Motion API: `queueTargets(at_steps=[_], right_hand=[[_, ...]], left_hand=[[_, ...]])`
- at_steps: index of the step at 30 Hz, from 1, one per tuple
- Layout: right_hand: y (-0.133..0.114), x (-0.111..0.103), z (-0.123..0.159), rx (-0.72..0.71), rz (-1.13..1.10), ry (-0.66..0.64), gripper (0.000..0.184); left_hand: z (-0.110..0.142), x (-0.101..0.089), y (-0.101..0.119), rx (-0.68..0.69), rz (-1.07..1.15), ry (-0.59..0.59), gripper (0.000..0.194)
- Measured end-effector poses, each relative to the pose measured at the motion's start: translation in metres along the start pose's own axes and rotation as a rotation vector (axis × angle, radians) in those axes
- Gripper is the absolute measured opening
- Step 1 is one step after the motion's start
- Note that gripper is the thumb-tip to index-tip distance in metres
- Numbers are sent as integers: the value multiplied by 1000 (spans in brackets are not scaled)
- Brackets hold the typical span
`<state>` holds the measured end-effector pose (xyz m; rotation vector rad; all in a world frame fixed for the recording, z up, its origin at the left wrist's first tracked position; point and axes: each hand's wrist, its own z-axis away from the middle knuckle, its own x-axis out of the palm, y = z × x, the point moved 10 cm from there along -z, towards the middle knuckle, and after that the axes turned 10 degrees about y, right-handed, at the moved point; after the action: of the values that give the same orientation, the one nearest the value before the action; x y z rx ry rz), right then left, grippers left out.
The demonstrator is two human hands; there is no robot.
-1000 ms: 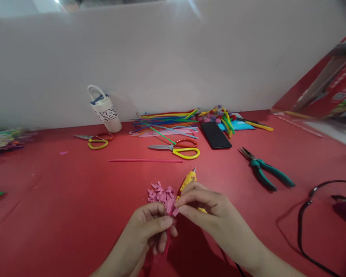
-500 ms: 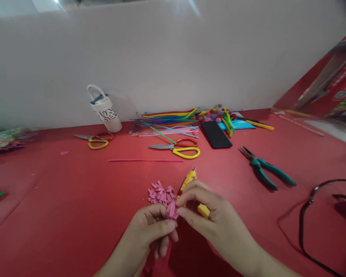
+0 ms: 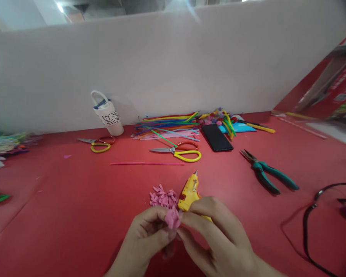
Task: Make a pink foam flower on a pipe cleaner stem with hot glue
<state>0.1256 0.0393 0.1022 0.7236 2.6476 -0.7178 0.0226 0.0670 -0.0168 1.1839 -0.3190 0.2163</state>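
Observation:
A small pink flower (image 3: 172,218), apparently of soft layered strips, is held upright between both hands. My left hand (image 3: 150,234) is closed, thumb and forefinger pinching its base; the fingers hide whatever lies below. From the right, my right hand (image 3: 216,234) has its thumb and fingertips closed against the flower's side and base, slightly blurred. Just beyond lies a heap of cut pink pieces (image 3: 163,197) on the red table (image 3: 83,215). Beside that heap, a yellow hot glue gun (image 3: 189,192) lies with its nozzle pointing away, its handle partly behind my right hand.
Scissors (image 3: 187,155) and a pink stick (image 3: 147,164) lie farther back, with more scissors (image 3: 100,147) at left. Behind are coloured pipe cleaners (image 3: 167,127), a phone (image 3: 217,137) and a white tumbler (image 3: 111,119). Pliers (image 3: 265,173) and a black cable (image 3: 305,227) are at right.
My right hand has come lower and nearer, its fingers now by the flower's base, uncovering more of the glue gun. The pink strips look more gathered and rounded. The camera view has tilted slightly up.

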Motion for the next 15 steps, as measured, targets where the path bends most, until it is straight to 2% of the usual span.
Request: queueTargets(at_steps=[5, 11, 15], right_hand=[[-8, -4, 2, -51, 18, 13, 26], [-6, -1, 3, -56, 10, -12, 25], [-6, -2, 6, -76, 8, -11, 23]], left_hand=[[2, -3, 1, 23, 18, 55, 26], [2, -2, 0, 26, -2, 26, 22], [2, 2, -1, 21, -5, -48, 20]])
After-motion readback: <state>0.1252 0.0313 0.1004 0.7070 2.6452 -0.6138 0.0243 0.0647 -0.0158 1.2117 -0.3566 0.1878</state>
